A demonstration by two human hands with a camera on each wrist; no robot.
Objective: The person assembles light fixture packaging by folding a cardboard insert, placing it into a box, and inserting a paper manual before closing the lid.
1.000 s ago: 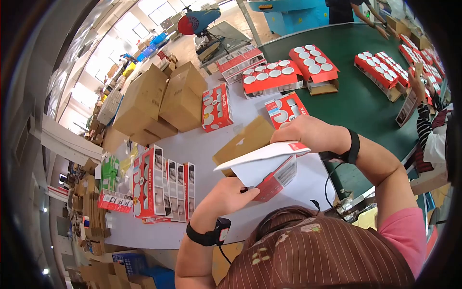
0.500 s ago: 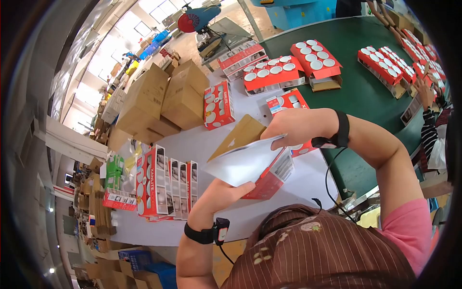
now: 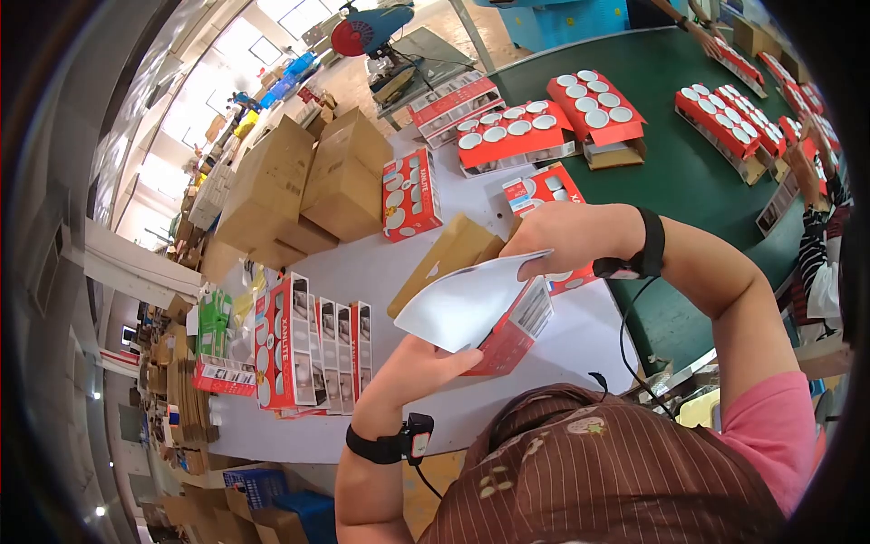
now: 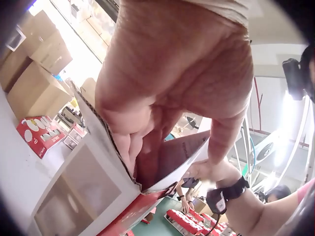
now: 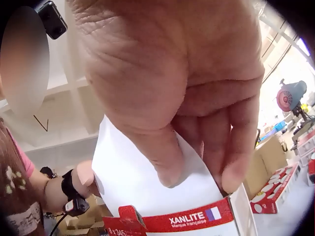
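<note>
Between the two hands is a red and white XANLITE carton (image 3: 517, 341), its white inner flap (image 3: 462, 299) raised and bent. The left hand (image 3: 412, 370) grips the near left side; in the left wrist view that hand (image 4: 172, 83) has its fingers inside the carton's opening and its thumb outside the flap. The right hand (image 3: 571, 238) pinches the flap's far right edge; in the right wrist view its thumb (image 5: 167, 164) lies on the white flap, fingers behind. A brown cardboard piece (image 3: 444, 258) stands just beyond the carton. The carton's inside is mostly hidden.
Flat printed cartons (image 3: 288, 349) stand at the left of the white table (image 3: 399, 435). Brown boxes (image 3: 344, 177) and a red carton (image 3: 410, 195) stand behind. Filled red trays (image 3: 594, 109) are on the green surface (image 3: 671, 208). A cable (image 3: 623, 335) hangs at the right.
Both hands have shifted slightly left and the flap has tilted, its white face now turned up towards the head camera. Over the last half second they have barely moved.
</note>
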